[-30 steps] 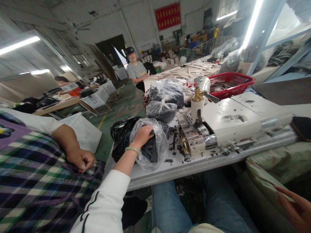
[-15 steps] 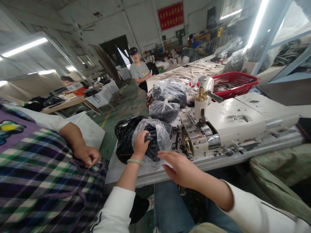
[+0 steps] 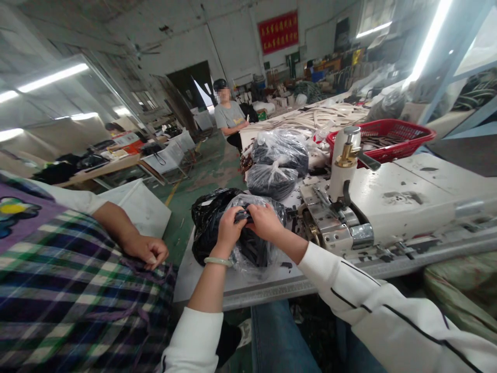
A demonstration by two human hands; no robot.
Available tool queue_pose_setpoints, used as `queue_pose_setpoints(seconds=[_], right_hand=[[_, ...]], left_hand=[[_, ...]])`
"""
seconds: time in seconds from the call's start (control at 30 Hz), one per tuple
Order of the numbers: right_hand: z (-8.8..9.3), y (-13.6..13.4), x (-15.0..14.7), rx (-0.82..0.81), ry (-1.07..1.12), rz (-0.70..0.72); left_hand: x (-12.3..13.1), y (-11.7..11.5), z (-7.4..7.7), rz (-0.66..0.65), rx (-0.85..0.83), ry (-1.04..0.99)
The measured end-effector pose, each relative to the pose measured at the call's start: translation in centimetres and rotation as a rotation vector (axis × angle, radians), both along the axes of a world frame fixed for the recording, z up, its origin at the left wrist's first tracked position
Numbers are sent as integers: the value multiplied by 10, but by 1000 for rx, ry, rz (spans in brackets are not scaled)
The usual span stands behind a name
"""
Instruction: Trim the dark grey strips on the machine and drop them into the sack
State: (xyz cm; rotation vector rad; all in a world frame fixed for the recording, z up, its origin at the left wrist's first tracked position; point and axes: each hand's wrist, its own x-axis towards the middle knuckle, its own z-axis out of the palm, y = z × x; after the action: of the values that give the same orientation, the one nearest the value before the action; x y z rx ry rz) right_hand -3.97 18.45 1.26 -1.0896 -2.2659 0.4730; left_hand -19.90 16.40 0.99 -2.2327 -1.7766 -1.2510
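Bag (image 3: 254,261) gripped by left hand (image 3: 229,233), right hand (image 3: 266,221), near table edge (image 3: 240,296).

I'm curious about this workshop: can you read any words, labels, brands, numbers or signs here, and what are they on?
Red banner on the far wall: rows of yellow characters, too small to read.
Grey T-shirt on the seated person: any print on it is too blurred to read.
I can read no other words, brands or numbers.
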Motion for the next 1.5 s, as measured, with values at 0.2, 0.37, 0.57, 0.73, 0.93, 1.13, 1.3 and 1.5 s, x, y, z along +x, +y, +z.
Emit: queue_pose_setpoints(seconds=[0.2,0.37,0.57,0.73,0.93,1.13,1.3,1.5], right_hand=[[12,11,20,72,2,76],[18,5,26,60,66,113],[-9,6,3,-137,-53,7],[-25,10,-14,-164,-51,-61],[-28,13,-15,-202,44,-71],[-30,13,1,-187,194,-120],[-35,0,10,-129,313,-147],[-51,-12,7,-254,283,-154]], left_hand=[[7,-1,29,-21,26,-101],[9,0,29,18,27,-215],[-4,29,-19,133,-21,-370],[-13,39,-45,211,-16,-463],[-11,38,-50,253,19,-488],[-1,31,-46,277,53,-462],[16,18,-39,274,47,-392],[31,10,-46,331,30,-341]])
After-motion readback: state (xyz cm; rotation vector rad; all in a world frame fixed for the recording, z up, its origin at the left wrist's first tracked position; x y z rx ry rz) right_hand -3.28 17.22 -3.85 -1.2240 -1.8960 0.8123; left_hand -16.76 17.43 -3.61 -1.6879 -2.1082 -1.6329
